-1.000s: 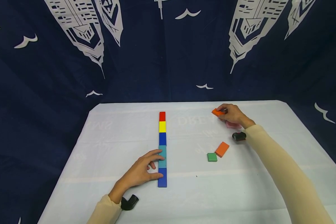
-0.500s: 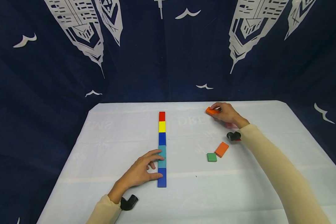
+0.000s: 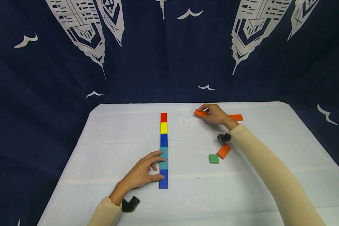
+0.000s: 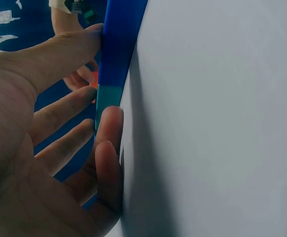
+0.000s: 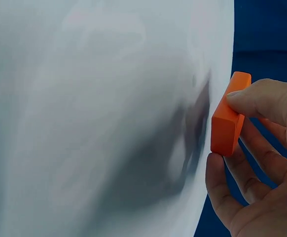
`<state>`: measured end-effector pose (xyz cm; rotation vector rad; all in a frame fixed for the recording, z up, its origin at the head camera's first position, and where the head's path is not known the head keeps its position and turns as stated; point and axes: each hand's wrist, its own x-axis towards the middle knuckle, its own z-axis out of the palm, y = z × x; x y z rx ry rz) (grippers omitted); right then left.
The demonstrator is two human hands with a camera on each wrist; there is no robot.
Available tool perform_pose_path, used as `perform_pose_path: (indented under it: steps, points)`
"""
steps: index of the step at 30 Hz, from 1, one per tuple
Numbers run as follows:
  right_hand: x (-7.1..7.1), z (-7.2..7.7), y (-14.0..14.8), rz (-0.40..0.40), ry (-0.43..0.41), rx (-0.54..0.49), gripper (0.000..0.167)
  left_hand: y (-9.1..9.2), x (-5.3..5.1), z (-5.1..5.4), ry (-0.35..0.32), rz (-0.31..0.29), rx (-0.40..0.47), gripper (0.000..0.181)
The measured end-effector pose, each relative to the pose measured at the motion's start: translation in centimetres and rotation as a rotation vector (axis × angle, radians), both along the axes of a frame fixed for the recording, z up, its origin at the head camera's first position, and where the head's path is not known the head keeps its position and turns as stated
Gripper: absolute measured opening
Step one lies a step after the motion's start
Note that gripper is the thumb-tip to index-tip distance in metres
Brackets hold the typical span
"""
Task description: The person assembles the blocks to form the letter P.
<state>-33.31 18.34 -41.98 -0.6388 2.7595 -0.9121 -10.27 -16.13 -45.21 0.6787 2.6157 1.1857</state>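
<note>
A straight row of flat blocks runs front to back: red (image 3: 164,117), yellow (image 3: 164,128), blue (image 3: 164,140), teal (image 3: 164,152) and blue (image 3: 163,183) at the near end. My left hand (image 3: 143,171) rests against the row's left side, fingertips on the teal part and thumb on the near blue block (image 4: 120,44). Toward the back of the table, my right hand (image 3: 216,114) pinches an orange block (image 3: 200,113) between thumb and fingers. The right wrist view shows this orange block (image 5: 225,123) held off the cloth by my right hand (image 5: 267,148).
On the white table (image 3: 124,131), right of the row, lie a green block (image 3: 213,158) and an orange block (image 3: 224,151) almost touching. Another orange block (image 3: 236,117) lies behind my right wrist, with something pink partly hidden by the sleeve. A dark patterned cloth (image 3: 169,62) hangs behind.
My right hand has moved left toward the row with the pinched orange block, uncovering another orange block at the back right. My left hand has stayed in place.
</note>
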Motion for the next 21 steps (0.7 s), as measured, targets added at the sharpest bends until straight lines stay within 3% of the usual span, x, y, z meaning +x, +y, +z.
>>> perform_pose_path:
  steps: [21]
  points:
    - [-0.1,-0.4,-6.0,0.076,0.019,-0.009,0.038,0.0,-0.1,-0.1,-0.004,0.002,-0.002,0.051]
